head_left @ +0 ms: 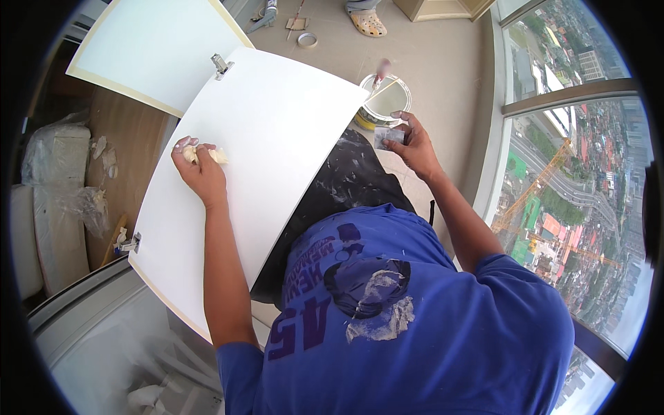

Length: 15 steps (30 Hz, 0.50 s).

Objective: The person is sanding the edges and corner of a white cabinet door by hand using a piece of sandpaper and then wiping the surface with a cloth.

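My left hand presses a crumpled yellowish rag against the face of an open white cabinet door. My right hand is raised beyond the door's edge, gripping a small grey putty scraper. Just past that hand a white paint bucket stands on the floor with a brush handle leaning in it. My blue paint-stained shirt and dark paint-smeared trousers fill the lower middle.
A second open white door hangs at upper left, with metal hinges on it. Plastic-wrapped white items sit in the cabinet at left. A tape roll and another person's sandalled foot are on the floor. A full-height window is at right.
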### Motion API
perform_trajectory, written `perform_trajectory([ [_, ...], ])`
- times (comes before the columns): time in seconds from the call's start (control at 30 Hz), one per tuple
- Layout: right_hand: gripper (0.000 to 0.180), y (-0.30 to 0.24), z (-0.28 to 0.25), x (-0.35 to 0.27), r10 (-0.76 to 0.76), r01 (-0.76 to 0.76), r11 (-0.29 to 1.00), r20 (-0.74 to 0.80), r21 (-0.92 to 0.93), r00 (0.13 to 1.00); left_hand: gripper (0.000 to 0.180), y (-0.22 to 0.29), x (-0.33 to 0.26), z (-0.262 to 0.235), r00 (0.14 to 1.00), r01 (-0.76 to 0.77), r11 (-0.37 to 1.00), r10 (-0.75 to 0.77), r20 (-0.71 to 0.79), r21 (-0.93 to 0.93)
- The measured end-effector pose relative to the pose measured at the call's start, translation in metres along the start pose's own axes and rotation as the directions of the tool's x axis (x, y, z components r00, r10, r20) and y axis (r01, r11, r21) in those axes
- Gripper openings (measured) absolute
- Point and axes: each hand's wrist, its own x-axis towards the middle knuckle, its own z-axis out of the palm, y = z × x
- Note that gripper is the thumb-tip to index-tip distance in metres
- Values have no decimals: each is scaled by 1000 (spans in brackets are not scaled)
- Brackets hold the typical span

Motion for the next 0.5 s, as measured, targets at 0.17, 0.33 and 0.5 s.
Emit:
perform_trajectory([
  [0.17,20,-39,29,8,-407,337,799,-36,-498,913,26,12,0,8,999,34,998,-34,-12,53],
  [0.33,30,-45,62,-3,-599,622,432,308,-653,739,28,9,0,7,999,30,995,-29,-16,93],
  [0.5,46,-46,98,-46,-492,768,205,614,-607,617,28,9,-2,6,1000,2,992,-2,-5,123],
])
